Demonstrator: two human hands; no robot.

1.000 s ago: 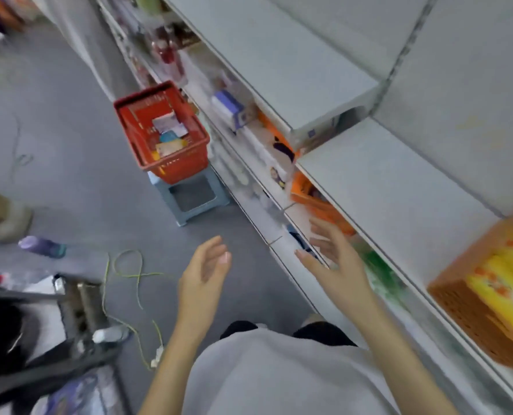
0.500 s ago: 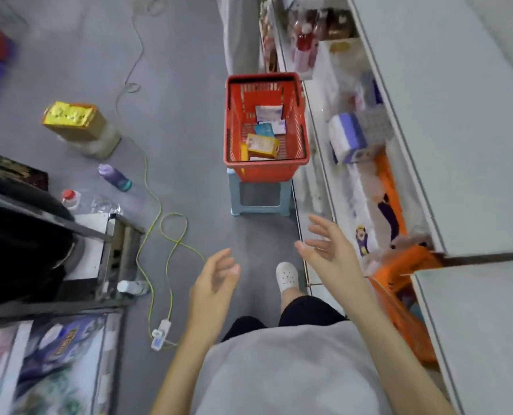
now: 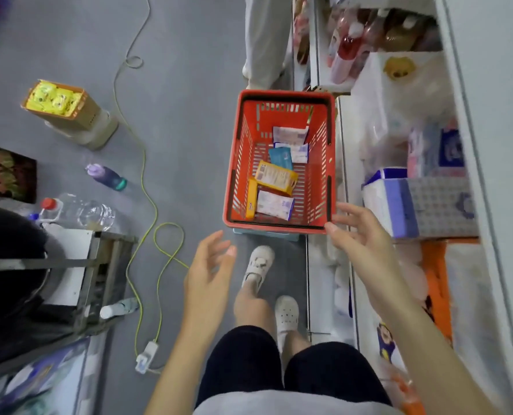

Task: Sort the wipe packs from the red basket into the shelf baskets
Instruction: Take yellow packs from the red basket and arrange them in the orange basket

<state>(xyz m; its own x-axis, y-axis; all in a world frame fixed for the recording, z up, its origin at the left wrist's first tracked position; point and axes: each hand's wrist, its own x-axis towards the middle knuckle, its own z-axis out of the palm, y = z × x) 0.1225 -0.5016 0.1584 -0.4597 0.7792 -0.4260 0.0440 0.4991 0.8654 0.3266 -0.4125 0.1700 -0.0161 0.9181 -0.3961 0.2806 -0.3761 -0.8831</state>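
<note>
Head cam: left hand (image 3: pixel 210 269) hangs empty, fingers loosely spread, short of the red basket (image 3: pixel 279 95). Wipe packs (image 3: pixel 274 204) lie on its floor, a white one by the near edge. Right hand (image 3: pixel 366 235), fingers spread too, hovers at the near right corner. I'd reach straight down for that nearest pack, without bumping the rim.

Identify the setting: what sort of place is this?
Probably a small shop aisle: white shelving stocked with pink bottled drinks and wrapped tissue packs, plus a red plastic shopping basket of wipe packs.
</note>
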